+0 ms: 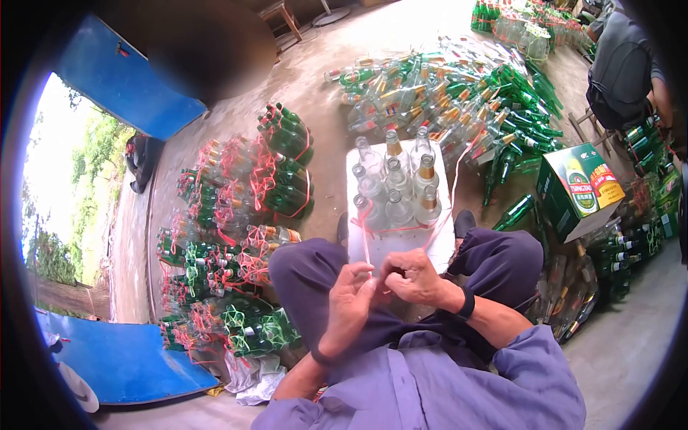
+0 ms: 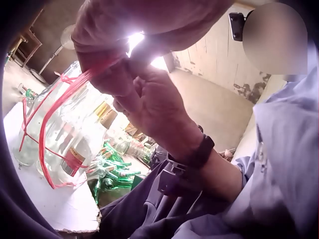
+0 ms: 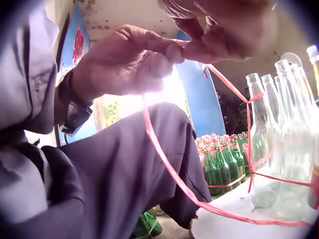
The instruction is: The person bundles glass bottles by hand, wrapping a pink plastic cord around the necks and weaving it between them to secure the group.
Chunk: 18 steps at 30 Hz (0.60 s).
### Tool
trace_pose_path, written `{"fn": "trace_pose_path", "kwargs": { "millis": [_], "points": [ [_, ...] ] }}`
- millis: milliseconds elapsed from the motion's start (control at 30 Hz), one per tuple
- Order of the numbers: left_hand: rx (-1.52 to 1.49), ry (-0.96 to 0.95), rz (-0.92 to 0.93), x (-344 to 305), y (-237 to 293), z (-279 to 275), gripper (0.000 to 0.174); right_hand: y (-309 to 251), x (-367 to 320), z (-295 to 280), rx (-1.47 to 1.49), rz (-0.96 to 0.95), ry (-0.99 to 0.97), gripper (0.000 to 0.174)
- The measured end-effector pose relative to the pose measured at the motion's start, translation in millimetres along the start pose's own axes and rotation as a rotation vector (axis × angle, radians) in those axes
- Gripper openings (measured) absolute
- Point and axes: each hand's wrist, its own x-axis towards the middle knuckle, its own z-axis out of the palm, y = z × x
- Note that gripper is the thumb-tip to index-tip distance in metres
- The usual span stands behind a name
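Observation:
Clear glass bottles [image 1: 394, 188], several in rows, stand upright on a white slab [image 1: 367, 249] in front of the person's knees. Pink plastic string [image 3: 169, 167] runs around them low down and up to both hands. My left hand [image 1: 350, 299] pinches the string between thumb and fingers. Close beside it, my right hand [image 1: 416, 278] has its fingers curled on the string, fingertips right at the left hand's in the right wrist view. A flat pink strand [image 2: 47, 117] arcs from the hands to the bottles' lower part in the left wrist view.
Bundles of tied green and clear bottles [image 1: 236, 193] stand to the left. A large pile of loose bottles [image 1: 459, 93] lies ahead and right. A green beer carton [image 1: 579, 188] sits at the right, near another person [image 1: 623, 64]. Blue door panels [image 1: 118, 79] are at the left.

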Motion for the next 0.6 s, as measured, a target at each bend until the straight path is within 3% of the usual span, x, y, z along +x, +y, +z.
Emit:
{"fn": "trace_pose_path", "kwargs": {
  "millis": [33, 67, 133, 167, 200, 267, 300, 333, 400, 433, 467, 533, 567, 600],
  "points": [
    [0.026, -0.006, 0.007, 1, 3, 0, 0.019, -7, -5, -4, -0.182, -0.072, 0.079, 0.012],
    [0.026, -0.007, 0.007, 1, 5, 1, 0.019, -12, -8, -8, -0.182, -0.071, 0.079, 0.012],
    [-0.022, 0.013, 0.091, 2, 7, 2, 0.017, -17, -18, -15, -0.149, -0.057, -0.035, 0.012],
    [0.01, -0.012, 0.095, 2, 10, 2, 0.014, -13, -23, -17, -0.098, 0.011, -0.187, 0.006],
    [0.011, -0.013, 0.095, 0, 13, 4, 0.014, -13, -25, -14, -0.098, 0.011, -0.186, 0.006],
    [0.001, -0.101, 0.013, -2, 18, 10, 0.015, -16, -29, 0, 0.045, 0.098, -0.398, 0.008],
    [0.004, -0.106, 0.012, -1, 19, 13, 0.015, 6, -32, 10, -0.119, -0.051, -0.394, 0.013],
    [0.081, -0.138, 0.076, -1, 20, 17, 0.017, 19, -38, 18, -0.12, -0.051, -0.388, 0.013],
    [0.159, -0.172, 0.144, 0, 23, 25, 0.019, 26, -42, 28, 0.181, 0.36, -0.136, 0.023],
    [0.092, -0.206, 0.122, -1, 24, 31, 0.021, 17, -39, 23, 0.277, 0.171, -0.049, 0.046],
    [0.025, -0.237, 0.099, -2, 24, 37, 0.023, 22, -34, 18, 0.277, 0.169, -0.05, 0.046],
    [-0.007, -0.286, 0.063, -2, 24, 43, 0.028, 31, -25, 10, 0.095, 0.134, 0.018, 0.063],
    [0.128, -0.36, 0.13, 1, 27, 46, 0.032, 32, -21, 11, 0.262, 0.202, 0.08, 0.074],
    [0.262, -0.433, 0.197, 3, 28, 50, 0.036, 31, -19, 9, 0.259, 0.199, 0.082, 0.074]
  ]
}}
